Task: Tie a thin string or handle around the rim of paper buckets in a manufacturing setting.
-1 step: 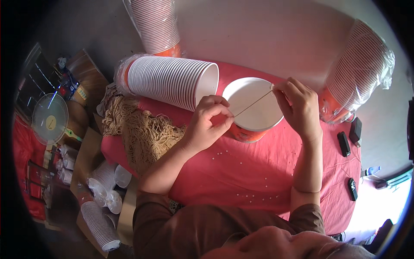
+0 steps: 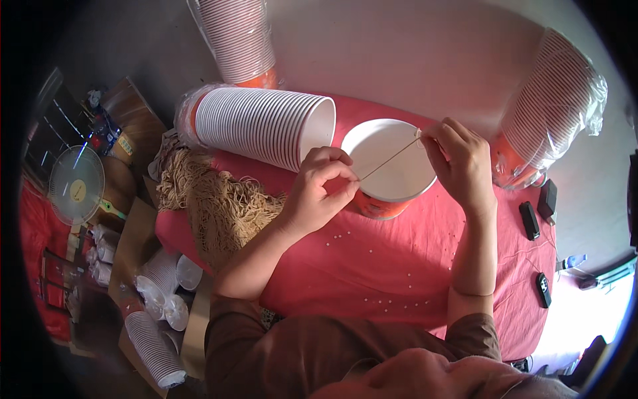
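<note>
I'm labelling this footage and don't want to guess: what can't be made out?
All head view:
Cord inside each pinch: covered by left hand and right hand.
Underside of bucket: hidden by its own wall.
Top of rear stack: cut off by upper edge.
White specks: too small to identify.

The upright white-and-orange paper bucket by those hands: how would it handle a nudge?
The bucket seems light for its size: thin-looking wall, apparently empty inside. It might tip, narrowing toward its base. The wrinkled red cloth underneath could bunch if it slides.
</note>
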